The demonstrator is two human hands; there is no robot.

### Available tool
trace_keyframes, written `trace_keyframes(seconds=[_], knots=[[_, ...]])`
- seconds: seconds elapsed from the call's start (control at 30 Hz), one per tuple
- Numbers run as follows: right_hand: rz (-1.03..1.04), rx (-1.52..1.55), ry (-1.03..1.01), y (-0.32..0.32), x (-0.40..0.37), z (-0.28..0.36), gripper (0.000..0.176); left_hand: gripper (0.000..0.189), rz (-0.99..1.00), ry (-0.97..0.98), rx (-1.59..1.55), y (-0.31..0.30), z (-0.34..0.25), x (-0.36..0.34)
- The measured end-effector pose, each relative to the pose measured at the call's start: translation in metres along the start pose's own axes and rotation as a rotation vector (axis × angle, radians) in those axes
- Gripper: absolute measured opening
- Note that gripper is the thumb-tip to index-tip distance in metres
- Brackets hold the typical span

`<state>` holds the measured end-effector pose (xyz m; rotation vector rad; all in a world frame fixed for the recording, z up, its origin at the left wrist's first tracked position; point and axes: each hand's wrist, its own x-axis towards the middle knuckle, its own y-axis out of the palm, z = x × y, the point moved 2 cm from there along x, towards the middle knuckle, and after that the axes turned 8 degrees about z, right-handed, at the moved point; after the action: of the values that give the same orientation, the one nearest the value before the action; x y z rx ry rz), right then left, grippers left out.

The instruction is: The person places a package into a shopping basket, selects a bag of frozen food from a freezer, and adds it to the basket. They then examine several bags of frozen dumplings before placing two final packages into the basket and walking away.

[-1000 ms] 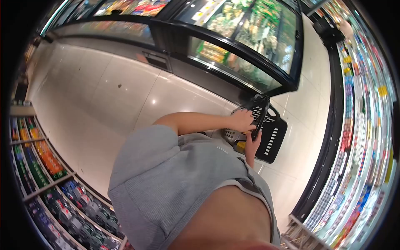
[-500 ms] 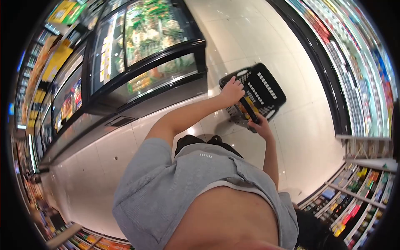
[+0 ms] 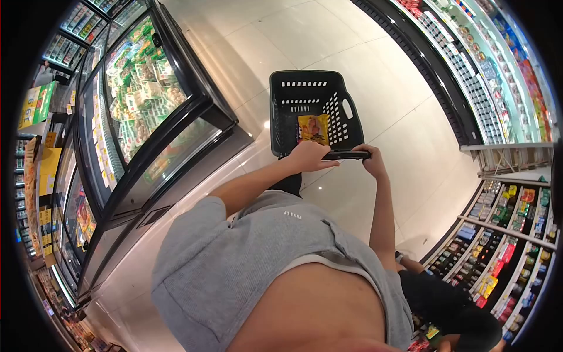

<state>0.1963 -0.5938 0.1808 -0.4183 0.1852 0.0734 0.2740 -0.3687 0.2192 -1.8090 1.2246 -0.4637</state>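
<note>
A black basket [image 3: 305, 79] with slotted sides is in front of me, above the tiled floor. Inside it lies a yellow and red packet [image 3: 312, 128]. The basket's black handle [image 3: 347, 155] crosses its near edge. My left hand [image 3: 309, 156] is at the handle's left part, its fingers extended over the near rim and not wrapped round it. My right hand [image 3: 373, 162] is closed round the right end of the handle.
On the left stands a glass-topped freezer [image 3: 202, 97] with bagged food. Refrigerated shelves [image 3: 487, 70] line the right, with product racks [image 3: 498, 252] at lower right. A person in dark clothes [image 3: 446, 305] is low beside those racks.
The basket has swung round and left, and the packet inside now shows fully. My left hand's fingers have moved to the near rim. The view has turned, and the other person shows more.
</note>
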Motion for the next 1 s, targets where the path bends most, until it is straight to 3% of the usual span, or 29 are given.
trace_keyframes(seconds=[0.27, 0.6, 0.77, 0.9, 1.0], knots=[[0.084, -0.051, -0.038, -0.049, 0.144, 0.001, 0.023, 0.057, -0.072, -0.119, -0.028, -0.058, 0.07, 0.078], [0.226, -0.023, -0.103, -0.08, 0.369, 0.034, 0.025, 0.053, -0.246, -0.374, -0.026, -0.148, 0.183, 0.161], [0.296, -0.023, -0.21, -0.062, 0.488, 0.068, 0.03, 0.054, -0.383, -0.466, -0.043, -0.196, 0.277, 0.18], [0.366, 0.028, -0.381, -0.052, 0.579, 0.079, 0.028, 0.056, -0.465, -0.662, -0.032, -0.256, 0.309, 0.193], [0.496, -0.029, -0.371, -0.03, 0.649, 0.069, 0.023, 0.058, -0.47, -0.727, -0.056, -0.277, 0.369, 0.196]])
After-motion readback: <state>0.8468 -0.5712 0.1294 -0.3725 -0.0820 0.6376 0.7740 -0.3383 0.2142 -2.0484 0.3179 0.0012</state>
